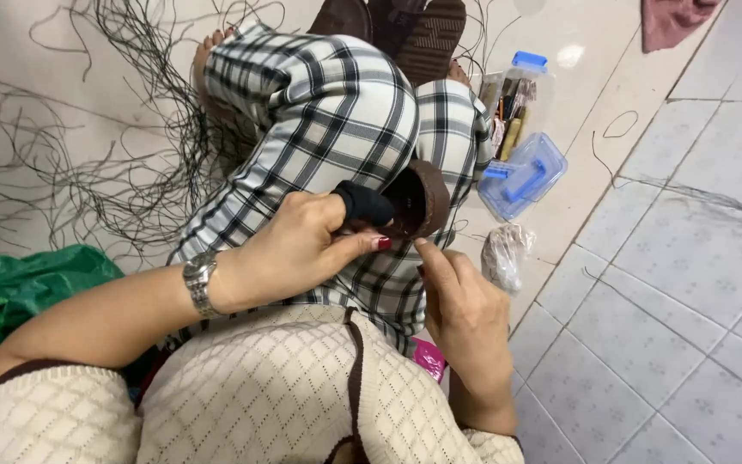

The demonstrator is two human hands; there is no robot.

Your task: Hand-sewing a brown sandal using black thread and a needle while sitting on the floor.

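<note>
Brown round piece (418, 199) sits on the knee of the plaid trousers (328, 112), just ahead of both hands, w/ its open side facing back toward the person. Left hand (302, 245) is closed on it: a finger in a black cover (364, 204) pokes into the opening, thumb pressed below the rim. Right hand (461, 305) is just beside it, lower right, fingers pinched narrow, tip touching the lower rim; can't tell if it holds a needle or thread. Left is nearer and carries the piece. Long axis runs roughly left-right, rim toward the right hand. Clear plastic box w/ blue lid (521, 163) on the floor, right of the knee. Dark strands (113, 146) spread on the floor to the left.
</note>
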